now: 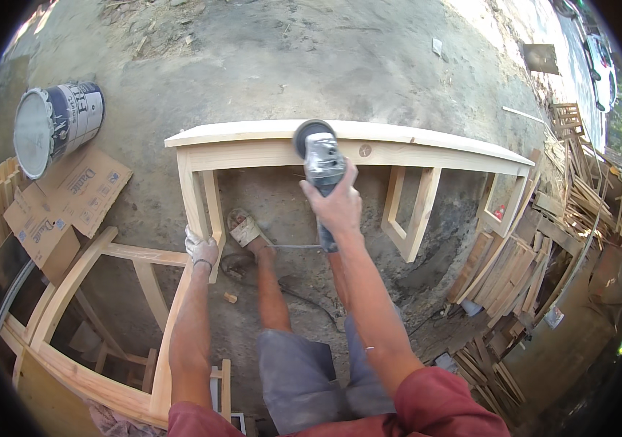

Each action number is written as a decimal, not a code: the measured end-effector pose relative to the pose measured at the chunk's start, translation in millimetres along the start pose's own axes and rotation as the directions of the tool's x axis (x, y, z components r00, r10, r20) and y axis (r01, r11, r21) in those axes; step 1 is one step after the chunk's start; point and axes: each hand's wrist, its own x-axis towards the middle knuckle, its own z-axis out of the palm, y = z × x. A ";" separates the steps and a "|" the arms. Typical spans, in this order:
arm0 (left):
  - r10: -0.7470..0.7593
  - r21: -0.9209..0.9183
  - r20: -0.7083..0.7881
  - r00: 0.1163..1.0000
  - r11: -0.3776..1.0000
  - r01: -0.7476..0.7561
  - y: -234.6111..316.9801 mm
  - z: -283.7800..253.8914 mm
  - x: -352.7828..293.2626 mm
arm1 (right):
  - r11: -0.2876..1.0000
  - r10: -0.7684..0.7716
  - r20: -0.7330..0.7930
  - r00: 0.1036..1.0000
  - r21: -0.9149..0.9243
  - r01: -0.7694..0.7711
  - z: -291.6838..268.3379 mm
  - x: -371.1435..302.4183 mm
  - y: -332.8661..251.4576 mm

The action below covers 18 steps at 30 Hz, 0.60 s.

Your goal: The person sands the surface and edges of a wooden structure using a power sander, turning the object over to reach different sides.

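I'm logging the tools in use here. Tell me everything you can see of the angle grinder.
The angle grinder has a silver-grey metal head and a dark round disc at its far end. The right hand grips its body from above, the tool pointing away from the person. The disc sits against the top rail of the pale wooden frame. A dark handle end shows below the hand.

Bare dirt ground (267,58) carries a pale wooden frame (427,154), a tipped paint bucket (56,125), flattened cardboard (70,200) and heaped timber offcuts (536,255) at the right
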 end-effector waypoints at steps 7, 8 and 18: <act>0.570 -0.265 -0.314 0.759 0.715 -0.646 104.7 -62.4 -78.4 | 0.992 0.056 -0.141 0.988 0.123 -0.039 12.2 -5.1 0.1; 0.558 -0.579 -0.128 0.820 0.629 -0.519 119.7 -68.0 -79.4 | 0.991 0.037 -0.120 0.992 0.129 -0.021 19.3 -6.6 -14.7; 0.640 -0.918 0.170 0.749 0.379 -0.116 181.0 -111.9 -20.1 | 0.992 -0.113 0.060 0.992 0.071 0.108 111.1 -26.6 -130.4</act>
